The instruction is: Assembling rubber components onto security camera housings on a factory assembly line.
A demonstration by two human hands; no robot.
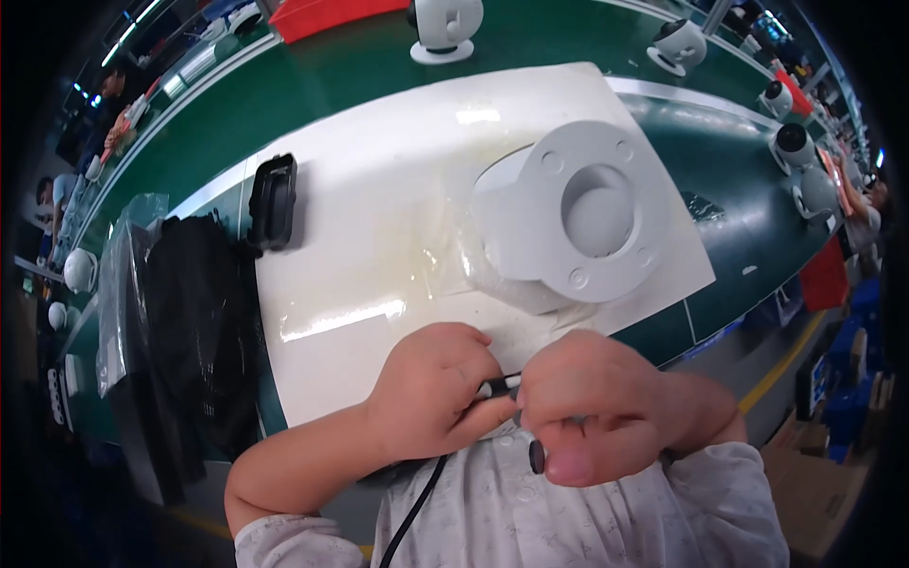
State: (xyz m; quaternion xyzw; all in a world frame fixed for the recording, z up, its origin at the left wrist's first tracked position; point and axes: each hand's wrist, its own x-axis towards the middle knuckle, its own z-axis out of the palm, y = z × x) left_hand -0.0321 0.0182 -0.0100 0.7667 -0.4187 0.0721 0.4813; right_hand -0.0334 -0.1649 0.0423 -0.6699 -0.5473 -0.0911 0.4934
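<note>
My left hand [436, 393] and my right hand [592, 407] meet close to my chest, below the white mat [379, 237]. Both pinch a thin black cable [417, 511] with a small black plug end [499, 385] between them. The cable hangs down over my patterned shirt. A small dark round part [537, 456] shows under my right thumb. Just beyond my hands, a white round camera housing [568, 222] lies on its side on the mat, its circular base with a central hole facing me, partly in clear plastic wrap.
A black rectangular frame part [273, 201] lies at the mat's left edge. A stack of black parts in bags [180, 331] stands at my left. More white camera units [445, 26] stand along the green belt [360, 76]. Other people work at the far left and right.
</note>
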